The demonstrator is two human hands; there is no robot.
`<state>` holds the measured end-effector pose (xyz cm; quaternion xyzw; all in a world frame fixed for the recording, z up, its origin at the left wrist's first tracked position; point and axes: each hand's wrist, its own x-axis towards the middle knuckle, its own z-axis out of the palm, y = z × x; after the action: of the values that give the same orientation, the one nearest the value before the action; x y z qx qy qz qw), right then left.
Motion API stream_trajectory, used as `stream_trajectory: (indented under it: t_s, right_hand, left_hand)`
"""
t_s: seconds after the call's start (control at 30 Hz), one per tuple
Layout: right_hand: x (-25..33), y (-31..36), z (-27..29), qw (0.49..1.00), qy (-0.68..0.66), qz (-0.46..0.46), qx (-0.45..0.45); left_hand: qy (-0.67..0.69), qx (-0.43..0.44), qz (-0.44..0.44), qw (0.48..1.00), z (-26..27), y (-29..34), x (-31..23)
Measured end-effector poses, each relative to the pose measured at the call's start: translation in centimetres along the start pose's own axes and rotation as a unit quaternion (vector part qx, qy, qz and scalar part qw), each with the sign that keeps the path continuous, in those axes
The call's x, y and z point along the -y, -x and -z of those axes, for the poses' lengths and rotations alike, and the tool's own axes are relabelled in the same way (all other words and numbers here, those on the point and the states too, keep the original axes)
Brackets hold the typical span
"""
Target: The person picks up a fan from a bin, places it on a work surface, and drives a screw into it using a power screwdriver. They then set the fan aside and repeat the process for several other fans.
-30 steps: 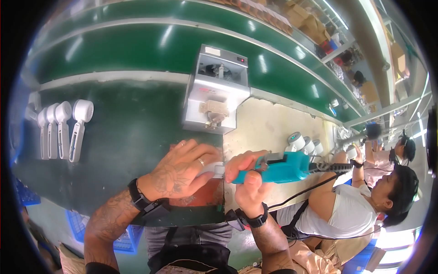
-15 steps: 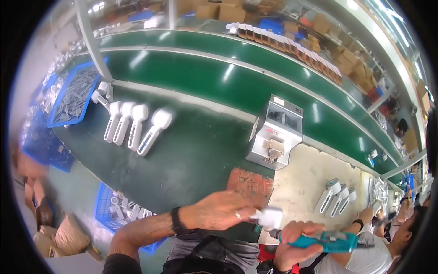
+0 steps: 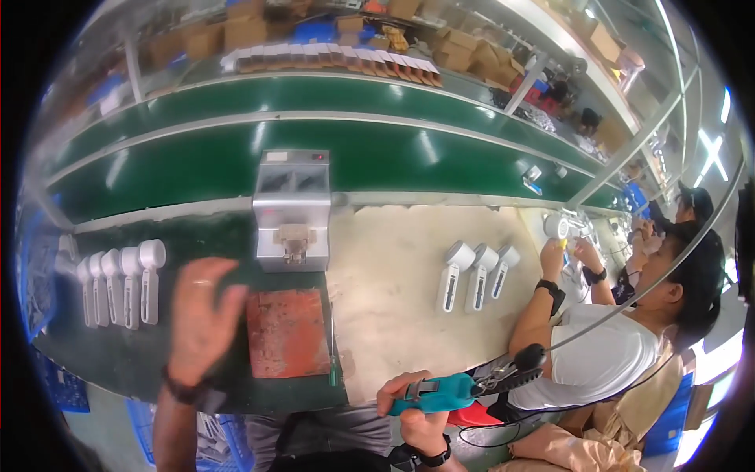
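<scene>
My left hand (image 3: pixel 203 315) is raised over the green tabletop, left of a worn red mat (image 3: pixel 287 334). Its fingers are spread, slightly blurred, with nothing seen in them. Wrapped around a teal electric screwdriver (image 3: pixel 436 393) is my right hand (image 3: pixel 422 429), low by the table's front edge. A cable runs from the tool's end. Several white devices with round heads and long handles (image 3: pixel 130 291) stand in a row to the left of my left hand. Three similar devices (image 3: pixel 477 279) lie on the pale board at right.
Behind the mat sits a grey screw-feeder box (image 3: pixel 292 212). A thin green-handled screwdriver (image 3: pixel 333 370) lies along the mat's right side. A blue basket of parts (image 3: pixel 208 440) is below the table edge. On the right, a co-worker in a white shirt (image 3: pixel 605 346) handles a round-headed device.
The view has swung right. My left hand has moved away from the screwdriver and no longer shows the white piece it held. The screwdriver stays in my right hand, turned a little.
</scene>
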<state>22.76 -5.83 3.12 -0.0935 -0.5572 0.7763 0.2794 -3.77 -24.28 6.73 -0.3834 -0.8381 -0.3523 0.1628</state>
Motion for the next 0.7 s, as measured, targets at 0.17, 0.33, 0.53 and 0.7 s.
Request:
stream_trajectory:
  t_s: [0.17, 0.33, 0.53, 0.7]
  right_hand:
    - [0.8, 0.5, -0.5, 0.997, 0.063, -0.03, -0.018]
    - [1.4, 1.8, -1.1, 0.991, 0.126, -0.051, -0.015]
    - [-0.3, 2.5, 0.5, 0.997, 0.068, 0.006, -0.018]
    - [-0.2, -0.1, 0.5, 0.984, 0.159, -0.003, -0.086]
  left_hand:
    - [0.243, 0.155, -0.105, 0.952, -16.2, -5.8, -9.7]
    - [0.157, 0.208, -0.073, 0.963, -28.1, -6.5, -15.1]
    - [0.178, 0.147, 0.01, 0.973, -29.7, -6.5, -15.2]
    - [0.229, 0.163, -0.141, 0.949, -19.4, -4.4, -10.6]
